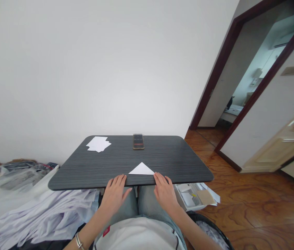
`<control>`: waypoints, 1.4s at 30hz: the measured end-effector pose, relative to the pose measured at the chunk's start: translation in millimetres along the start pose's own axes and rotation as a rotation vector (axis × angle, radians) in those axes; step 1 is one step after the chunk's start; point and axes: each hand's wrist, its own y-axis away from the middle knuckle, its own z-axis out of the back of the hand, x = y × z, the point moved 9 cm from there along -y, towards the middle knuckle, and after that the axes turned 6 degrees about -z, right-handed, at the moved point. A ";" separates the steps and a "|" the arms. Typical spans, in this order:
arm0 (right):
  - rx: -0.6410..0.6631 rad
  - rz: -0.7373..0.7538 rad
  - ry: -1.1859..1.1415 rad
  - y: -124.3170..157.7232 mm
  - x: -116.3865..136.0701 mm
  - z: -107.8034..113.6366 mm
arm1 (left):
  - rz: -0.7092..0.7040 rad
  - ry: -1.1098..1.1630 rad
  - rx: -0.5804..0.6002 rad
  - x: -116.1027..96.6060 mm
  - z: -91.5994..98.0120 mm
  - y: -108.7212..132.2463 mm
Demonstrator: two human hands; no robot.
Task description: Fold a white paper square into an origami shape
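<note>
A white paper folded into a triangle (141, 169) lies near the front edge of the dark wood-grain table (167, 159). My left hand (115, 193) rests flat on the table's front edge, fingers stretched out, just left of the triangle and not touching it. My right hand (164, 191) lies flat too, its fingertips at the triangle's right corner. Neither hand holds anything.
A small stack of white paper sheets (98, 143) lies at the table's back left. A phone (138, 141) lies at the back middle. Crumpled white cloth and bags (32, 211) fill the floor at left. A box of papers (196, 198) sits on the wooden floor at right.
</note>
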 end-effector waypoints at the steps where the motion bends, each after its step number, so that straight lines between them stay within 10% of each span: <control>1: 0.000 0.003 -0.003 0.6 -0.5 -0.8 | 0.009 0.042 0.001 4.0 0.2 -3.2; 11: -0.041 0.027 -0.141 6.8 -6.3 -1.2 | -0.092 0.243 0.032 2.9 -23.5 -46.2; 20: -0.153 -0.190 -0.825 -7.9 -49.3 -2.9 | -0.402 0.103 0.105 -18.0 -28.5 -53.9; 24: -0.103 -0.423 -1.153 -15.1 -67.7 -11.5 | -0.397 0.120 -0.119 -15.7 -5.3 -47.6; 28: 0.294 -0.582 -1.480 -14.8 -45.6 -26.5 | -0.377 0.153 -0.372 -16.3 29.2 -34.5; 33: 0.420 -0.433 -1.555 -13.9 -15.2 1.3 | -0.370 0.211 -0.476 -22.5 61.8 -28.9; 42: 0.283 -0.342 -1.486 -13.8 -16.2 37.8 | 0.373 1.193 -0.539 35.2 70.8 -23.5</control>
